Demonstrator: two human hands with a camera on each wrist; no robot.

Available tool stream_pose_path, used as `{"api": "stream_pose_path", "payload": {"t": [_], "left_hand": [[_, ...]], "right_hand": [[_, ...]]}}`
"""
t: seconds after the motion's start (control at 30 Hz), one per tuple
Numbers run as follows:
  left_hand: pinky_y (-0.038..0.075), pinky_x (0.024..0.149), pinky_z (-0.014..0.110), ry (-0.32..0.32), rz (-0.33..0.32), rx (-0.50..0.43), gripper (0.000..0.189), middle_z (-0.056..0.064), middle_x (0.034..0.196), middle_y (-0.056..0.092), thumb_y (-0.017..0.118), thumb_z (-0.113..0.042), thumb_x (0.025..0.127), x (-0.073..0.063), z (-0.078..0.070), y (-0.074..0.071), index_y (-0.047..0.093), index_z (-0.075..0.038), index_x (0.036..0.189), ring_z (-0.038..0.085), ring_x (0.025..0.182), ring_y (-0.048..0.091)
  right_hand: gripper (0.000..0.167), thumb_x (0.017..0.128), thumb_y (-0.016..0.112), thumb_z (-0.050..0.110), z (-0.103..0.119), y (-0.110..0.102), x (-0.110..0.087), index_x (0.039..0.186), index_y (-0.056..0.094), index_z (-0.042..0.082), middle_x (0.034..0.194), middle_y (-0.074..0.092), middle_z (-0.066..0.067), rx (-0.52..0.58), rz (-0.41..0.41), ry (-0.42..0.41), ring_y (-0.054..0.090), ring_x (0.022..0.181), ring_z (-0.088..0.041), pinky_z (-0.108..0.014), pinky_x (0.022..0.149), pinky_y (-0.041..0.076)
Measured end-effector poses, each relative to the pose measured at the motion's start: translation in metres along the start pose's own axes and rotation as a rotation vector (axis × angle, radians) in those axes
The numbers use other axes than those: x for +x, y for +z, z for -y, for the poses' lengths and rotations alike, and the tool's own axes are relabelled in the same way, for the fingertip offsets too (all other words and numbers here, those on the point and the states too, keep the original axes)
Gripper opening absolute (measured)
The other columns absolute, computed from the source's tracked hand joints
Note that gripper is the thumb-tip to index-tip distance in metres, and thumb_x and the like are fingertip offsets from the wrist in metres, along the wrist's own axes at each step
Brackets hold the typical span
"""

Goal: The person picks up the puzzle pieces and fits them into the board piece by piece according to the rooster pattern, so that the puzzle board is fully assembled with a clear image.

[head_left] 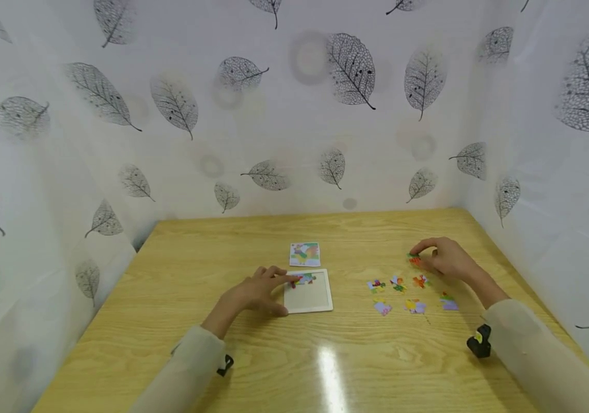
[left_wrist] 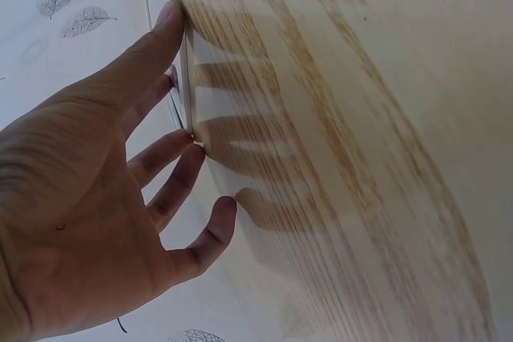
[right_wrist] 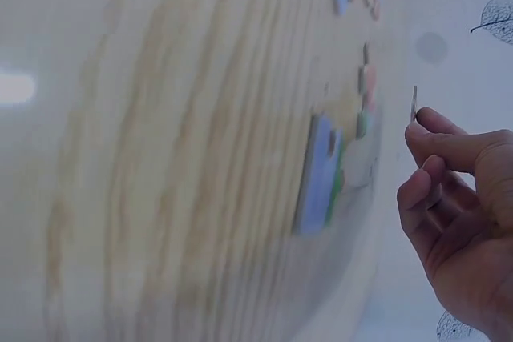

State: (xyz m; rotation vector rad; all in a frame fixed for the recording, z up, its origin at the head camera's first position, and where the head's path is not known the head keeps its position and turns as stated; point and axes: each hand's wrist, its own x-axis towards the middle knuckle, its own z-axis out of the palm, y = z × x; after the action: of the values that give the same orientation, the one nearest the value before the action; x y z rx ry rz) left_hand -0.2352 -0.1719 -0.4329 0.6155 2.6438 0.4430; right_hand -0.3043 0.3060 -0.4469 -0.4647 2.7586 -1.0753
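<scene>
My right hand [head_left: 449, 259] pinches a puzzle piece [head_left: 413, 259], green and red, between thumb and fingertips. In the right wrist view that piece [right_wrist: 414, 103] shows edge-on, lifted off the table. My left hand [head_left: 257, 292] lies at the left side of a white puzzle tray [head_left: 329, 292]. Its index finger reaches over the rim onto joined puzzle pieces [head_left: 307, 279] in the tray's upper left, while the thumb touches the lower left edge. From the left wrist view, the fingers look extended along the tray edge [left_wrist: 187, 78]; the tray's inside is hidden there.
Behind the tray lies a picture card [head_left: 304, 254]. Several loose pieces are spread to its right, among them an orange-red one [head_left: 420, 281], a yellow and lilac one [head_left: 415, 306] and a purple one [head_left: 448, 302]. Leaf-print curtains [head_left: 273, 115] surround the wooden table [head_left: 211, 252].
</scene>
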Motion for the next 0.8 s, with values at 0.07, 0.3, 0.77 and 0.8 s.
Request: {"api": "stream_pose_path", "payload": {"t": [0.07,0.3,0.77,0.8], "left_hand": [[0.028,0.114,0.073,0.003,-0.003,-0.003,0.081,0.012,0.162,0.035,0.081,-0.036,0.091,-0.001,-0.001,-0.001,0.041,-0.026,0.161,0.040,0.145,0.030],[0.029,0.114,0.072,-0.019,-0.015,-0.003,0.082,0.007,0.163,0.035,0.082,-0.040,0.090,0.006,0.006,0.008,0.042,-0.029,0.160,0.038,0.146,0.030],[0.029,0.114,0.072,-0.009,-0.014,-0.012,0.081,0.009,0.162,0.035,0.082,-0.039,0.090,0.005,0.007,0.007,0.042,-0.029,0.160,0.038,0.146,0.029],[0.030,0.114,0.072,-0.009,-0.009,-0.013,0.081,0.009,0.162,0.034,0.081,-0.038,0.091,0.004,0.006,0.006,0.041,-0.028,0.161,0.038,0.146,0.029]], "right_hand": [[0.025,0.098,0.064,0.000,0.005,0.002,0.002,0.121,0.072,0.002,0.053,0.054,-0.008,0.017,-0.003,-0.005,0.031,0.042,-0.010,-0.027,0.042,0.034],[0.025,0.098,0.065,-0.001,0.025,0.019,0.011,0.122,0.072,0.001,0.060,0.061,-0.013,0.101,0.018,0.005,0.035,0.042,-0.012,-0.028,0.043,0.035],[0.022,0.098,0.065,0.000,0.082,0.077,0.032,0.118,0.074,0.004,0.064,0.060,-0.007,0.222,0.092,-0.075,0.033,0.040,-0.011,-0.026,0.040,0.034],[0.021,0.098,0.066,0.001,0.086,0.081,0.034,0.117,0.074,0.005,0.063,0.059,-0.004,0.220,0.096,-0.081,0.031,0.040,-0.011,-0.026,0.041,0.033]]}}
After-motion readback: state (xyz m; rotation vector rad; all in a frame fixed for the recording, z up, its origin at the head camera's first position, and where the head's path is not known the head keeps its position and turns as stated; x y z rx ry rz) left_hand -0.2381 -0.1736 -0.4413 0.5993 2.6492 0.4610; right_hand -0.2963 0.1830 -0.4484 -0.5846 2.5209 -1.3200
